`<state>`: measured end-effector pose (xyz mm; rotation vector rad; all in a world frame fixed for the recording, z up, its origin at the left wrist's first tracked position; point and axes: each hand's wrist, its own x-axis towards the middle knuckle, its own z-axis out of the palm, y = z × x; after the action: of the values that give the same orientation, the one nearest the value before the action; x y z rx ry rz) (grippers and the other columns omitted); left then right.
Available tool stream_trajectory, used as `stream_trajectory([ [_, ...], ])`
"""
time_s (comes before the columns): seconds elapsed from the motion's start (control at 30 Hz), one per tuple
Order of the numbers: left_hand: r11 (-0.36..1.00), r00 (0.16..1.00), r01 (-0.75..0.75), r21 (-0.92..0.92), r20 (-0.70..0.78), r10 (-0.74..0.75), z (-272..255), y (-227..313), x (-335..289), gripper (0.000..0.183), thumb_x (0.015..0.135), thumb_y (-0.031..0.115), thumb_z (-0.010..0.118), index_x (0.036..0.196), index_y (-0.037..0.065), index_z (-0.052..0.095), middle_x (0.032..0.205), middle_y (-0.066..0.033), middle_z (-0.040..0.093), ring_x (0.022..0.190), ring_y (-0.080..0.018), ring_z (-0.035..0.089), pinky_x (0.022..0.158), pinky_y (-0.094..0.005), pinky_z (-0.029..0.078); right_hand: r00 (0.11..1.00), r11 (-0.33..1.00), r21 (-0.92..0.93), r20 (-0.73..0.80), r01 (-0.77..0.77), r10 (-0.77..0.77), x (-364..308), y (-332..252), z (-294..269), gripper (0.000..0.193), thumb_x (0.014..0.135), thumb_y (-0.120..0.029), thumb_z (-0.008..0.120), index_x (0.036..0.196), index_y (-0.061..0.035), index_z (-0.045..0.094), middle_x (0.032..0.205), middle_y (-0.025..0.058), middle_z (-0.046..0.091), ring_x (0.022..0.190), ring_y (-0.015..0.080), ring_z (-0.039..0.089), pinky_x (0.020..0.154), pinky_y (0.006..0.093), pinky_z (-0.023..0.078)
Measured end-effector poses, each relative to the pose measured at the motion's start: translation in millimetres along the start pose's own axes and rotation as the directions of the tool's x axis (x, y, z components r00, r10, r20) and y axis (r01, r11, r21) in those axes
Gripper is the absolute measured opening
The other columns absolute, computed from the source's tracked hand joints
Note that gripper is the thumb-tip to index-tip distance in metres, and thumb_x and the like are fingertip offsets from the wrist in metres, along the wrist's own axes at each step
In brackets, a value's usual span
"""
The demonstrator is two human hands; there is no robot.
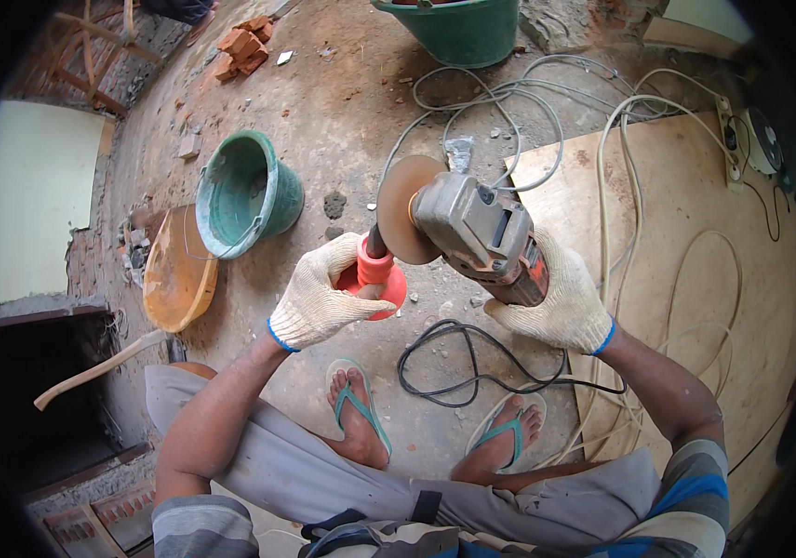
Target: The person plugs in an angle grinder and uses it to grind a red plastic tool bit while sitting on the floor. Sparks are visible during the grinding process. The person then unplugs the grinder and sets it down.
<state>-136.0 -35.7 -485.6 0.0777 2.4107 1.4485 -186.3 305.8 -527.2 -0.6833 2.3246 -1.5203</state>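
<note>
My left hand (320,294), in a white knit glove with a blue cuff, is closed around a chisel (375,270) with a red grip and a round red hand guard. Its dark shaft reaches up to the edge of a brown disc (407,209), which hides the rest. That disc sits on an angle grinder (481,232) with a worn grey head and a red-and-black body. Gloved the same way, my right hand (561,302) grips the grinder's body from the right. Beyond the grinder head shows a small silvery flared piece (459,153); I cannot tell what it belongs to.
Green buckets (279,200) stand left and at the top. A yellow basin (174,279) and a wooden-handled tool (100,367) lie left, broken bricks (242,51) farther off. A black cord (454,400) loops near my feet. Pale cables (635,167) cross a wooden board (695,270).
</note>
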Motion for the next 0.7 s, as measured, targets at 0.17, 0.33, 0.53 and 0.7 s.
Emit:
stream_trajectory([
  [0.17, 1.000, 0.999, -0.029, 0.012, -0.032, 0.030, 0.5, -4.6, 0.9, 0.051, 0.090, 0.013, 0.086, 0.135, 0.002, 0.067, 0.121, -0.0085, 0.071, 0.111, -0.0148, 0.068, 0.102, -0.0343, 0.056, 0.999, 1.000, 0.025, 0.041, 0.004, -0.005, 1.5, -0.3, 1.3, 0.094, 0.071, -0.035, 0.099, 0.145, 0.0001, 0.054, 0.126, 0.0218, 0.072, 0.114, 0.0350, 0.074, 0.100, 0.0437, 0.056],
  [0.33, 0.999, 0.999, -0.018, -0.027, -0.050, 0.016, -0.8, -7.5, 0.0, 0.054, 0.087, 0.013, 0.090, 0.135, 0.002, 0.067, 0.123, -0.0077, 0.070, 0.112, -0.0151, 0.068, 0.103, -0.0343, 0.057, 0.998, 0.998, 0.070, 0.055, -0.008, 0.004, 2.3, 0.2, 2.8, 0.086, 0.076, -0.036, 0.097, 0.144, -0.0033, 0.055, 0.125, 0.0194, 0.073, 0.114, 0.0318, 0.074, 0.100, 0.0418, 0.058],
  [0.53, 0.999, 0.998, -0.031, 0.015, -0.049, 0.032, -2.0, -6.5, 0.4, 0.052, 0.089, 0.012, 0.089, 0.135, 0.001, 0.066, 0.125, -0.0073, 0.070, 0.115, -0.0141, 0.067, 0.104, -0.0350, 0.056, 0.998, 0.997, 0.065, 0.063, -0.031, 0.027, 0.8, 0.4, 0.9, 0.084, 0.077, -0.037, 0.097, 0.142, -0.0041, 0.055, 0.123, 0.0193, 0.072, 0.112, 0.0316, 0.075, 0.099, 0.0419, 0.058],
  [0.7, 0.997, 0.999, -0.038, 0.066, -0.024, 0.039, -5.0, -5.1, 0.2, 0.049, 0.092, 0.006, 0.082, 0.137, 0.001, 0.065, 0.131, -0.0074, 0.072, 0.121, -0.0142, 0.066, 0.111, -0.0376, 0.053, 0.998, 1.000, 0.011, 0.058, 0.017, -0.018, 0.2, 1.6, 1.8, 0.085, 0.077, -0.039, 0.098, 0.142, -0.0049, 0.055, 0.123, 0.0194, 0.072, 0.112, 0.0311, 0.075, 0.098, 0.0418, 0.059],
])
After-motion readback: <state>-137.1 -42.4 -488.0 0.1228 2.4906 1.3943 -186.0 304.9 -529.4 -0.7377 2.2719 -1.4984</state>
